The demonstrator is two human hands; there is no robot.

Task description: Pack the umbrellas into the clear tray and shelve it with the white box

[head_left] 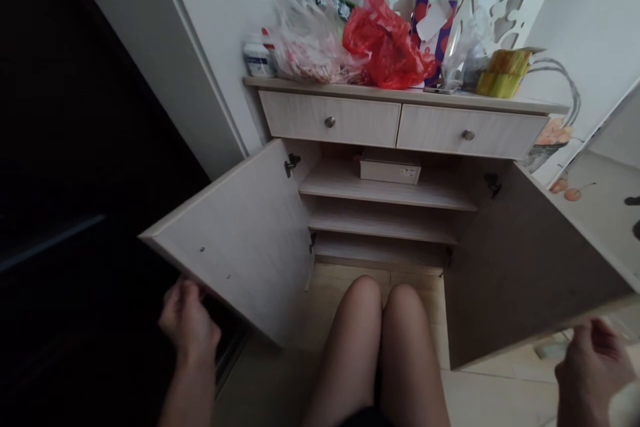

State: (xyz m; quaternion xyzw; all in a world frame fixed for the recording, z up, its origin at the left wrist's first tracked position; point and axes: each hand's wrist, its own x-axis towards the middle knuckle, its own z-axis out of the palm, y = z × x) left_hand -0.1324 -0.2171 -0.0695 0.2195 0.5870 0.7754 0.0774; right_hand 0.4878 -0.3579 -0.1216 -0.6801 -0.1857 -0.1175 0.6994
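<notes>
A low light-wood cabinet stands before me with both doors swung wide. My left hand (187, 320) is at the outer edge of the left door (240, 240), its fingers curled behind that edge. My right hand (593, 363) hangs just below the bottom edge of the right door (520, 267), fingers loosely curled and touching nothing that I can make out. Inside are three shelves (385, 190); a flat white box (390, 170) lies on the top one. My bare knees (383, 320) are in front of the opening.
Two shut drawers (400, 123) with round knobs sit above the doors. The cabinet top holds a red plastic bag (387, 43), clear bags, a white bottle (257, 60), a phone (440, 89) and a yellow-green packet (505, 72). A dark area lies at the left, a white wall at the right.
</notes>
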